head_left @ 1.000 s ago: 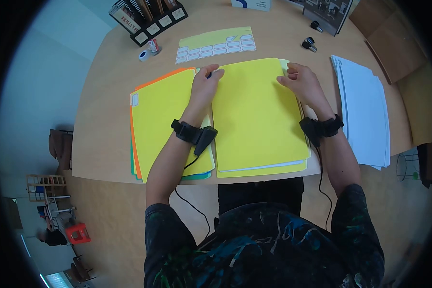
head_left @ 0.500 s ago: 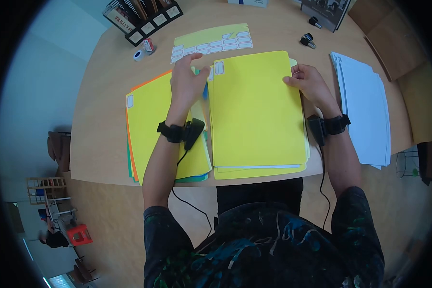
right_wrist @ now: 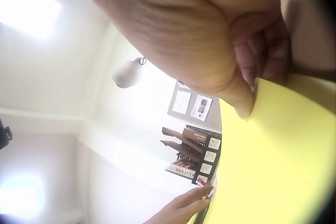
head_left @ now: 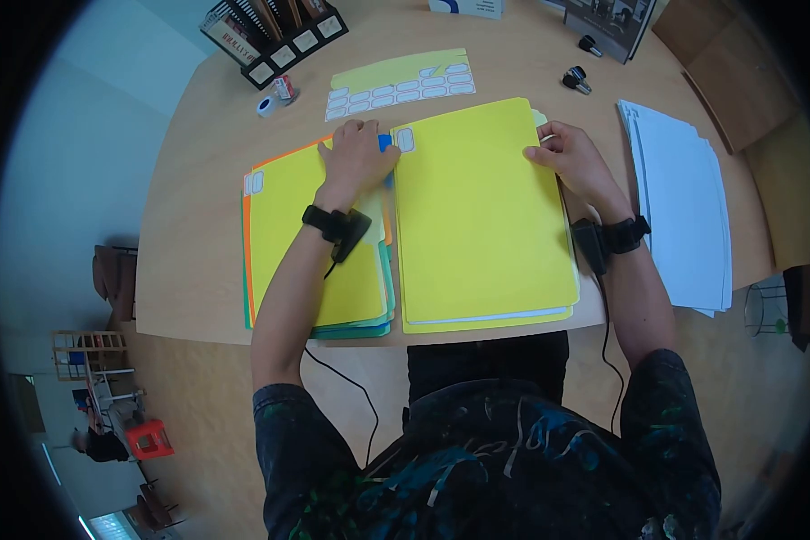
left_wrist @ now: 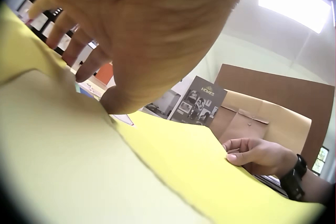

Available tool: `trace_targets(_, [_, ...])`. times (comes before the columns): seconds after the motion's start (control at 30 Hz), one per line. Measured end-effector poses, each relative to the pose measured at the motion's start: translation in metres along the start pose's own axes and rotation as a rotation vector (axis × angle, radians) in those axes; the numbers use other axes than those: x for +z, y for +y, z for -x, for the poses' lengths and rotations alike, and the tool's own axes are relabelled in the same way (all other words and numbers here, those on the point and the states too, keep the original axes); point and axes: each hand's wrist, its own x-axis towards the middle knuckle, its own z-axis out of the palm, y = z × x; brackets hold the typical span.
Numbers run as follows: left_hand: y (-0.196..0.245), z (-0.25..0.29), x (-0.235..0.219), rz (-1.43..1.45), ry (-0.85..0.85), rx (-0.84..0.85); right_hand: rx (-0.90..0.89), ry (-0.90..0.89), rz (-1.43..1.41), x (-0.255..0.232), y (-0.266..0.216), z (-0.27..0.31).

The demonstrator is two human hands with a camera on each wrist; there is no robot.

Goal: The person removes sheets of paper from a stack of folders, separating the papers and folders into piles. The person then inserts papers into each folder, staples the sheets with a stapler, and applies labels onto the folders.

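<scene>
Two stacks of yellow folders lie side by side. The right hand pinches the upper right corner of the top yellow folder in the right stack. In the right wrist view, its thumb lies on the yellow surface with the fingers behind. A white label sits at that folder's upper left corner. Over the upper right part of the left stack, the left hand has its fingers spread and its thumb beside a blue piece. Orange and green edges show under the left stack.
A label sheet lies beyond the stacks, with a tape roll and small box to its left. White papers are at the right. Black clips, a book rack and a standing book are at the back.
My left hand has moved left from the right stack's corner onto the left stack, uncovering the label. The left stack's top folder has shifted, showing a second label edge. My right hand now pinches the corner.
</scene>
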Motion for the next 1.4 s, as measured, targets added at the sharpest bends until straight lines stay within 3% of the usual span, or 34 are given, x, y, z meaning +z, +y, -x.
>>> trace_targets(0.3, [-0.001, -0.006, -0.009, 0.099, -0.041, 0.049, 0.007, -0.025, -0.056, 0.000, 0.001, -0.002])
trace_targets(0.37, [0.000, -0.001, -0.010, 0.260, 0.151, 0.107, -0.001, -0.036, -0.096, -0.002, 0.003, -0.003])
trace_targets(0.4, [0.002, -0.002, -0.011, 0.260, 0.152, 0.109, -0.008, -0.043, -0.138, -0.004, 0.003, -0.003])
trace_targets(0.47, [0.014, -0.001, -0.022, 0.690, 0.147, -0.051, -0.036, -0.049, -0.225, -0.006, -0.002, 0.001])
trace_targets(0.5, [0.017, 0.001, -0.020, 0.691, 0.146, -0.051, -0.065, -0.058, -0.309, -0.007, -0.004, 0.002])
trace_targets(0.6, [0.022, 0.005, -0.017, 0.929, 0.065, -0.109, -0.066, -0.111, -0.455, -0.011, 0.012, -0.009])
trace_targets(0.67, [0.021, 0.007, -0.016, 1.314, -0.098, -0.073, -0.042, -0.121, -0.471, -0.012, 0.002, -0.004])
trace_targets(0.83, [0.019, 0.006, -0.019, 1.457, -0.181, -0.121, 0.018, -0.184, -0.522, -0.014, 0.004, -0.005])
trace_targets(0.93, [0.017, 0.006, -0.023, 1.553, -0.203, -0.131, 0.005, -0.043, -0.379, -0.017, 0.001, -0.003])
trace_targets(1.0, [0.012, 0.007, -0.025, 1.663, -0.218, -0.111, 0.049, -0.035, -0.563, -0.023, 0.002, -0.006])
trace_targets(1.17, [-0.012, 0.026, -0.074, 1.843, -0.012, -0.075, -0.056, 0.067, -0.721, -0.053, -0.015, 0.012])
trace_targets(1.23, [-0.042, 0.036, -0.095, 1.727, 0.083, -0.043, -0.136, 0.177, -0.476, -0.082, -0.025, 0.035])
trace_targets(1.3, [-0.060, 0.048, -0.116, 1.711, 0.268, -0.116, -0.141, 0.344, -0.321, -0.111, -0.041, 0.062])
trace_targets(1.33, [-0.076, 0.053, -0.120, 1.710, 0.264, -0.116, -0.131, 0.408, -0.259, -0.130, -0.041, 0.070])
trace_targets(1.4, [-0.113, 0.059, -0.125, 1.473, 0.464, -0.166, -0.110, 0.509, -0.155, -0.171, -0.029, 0.079])
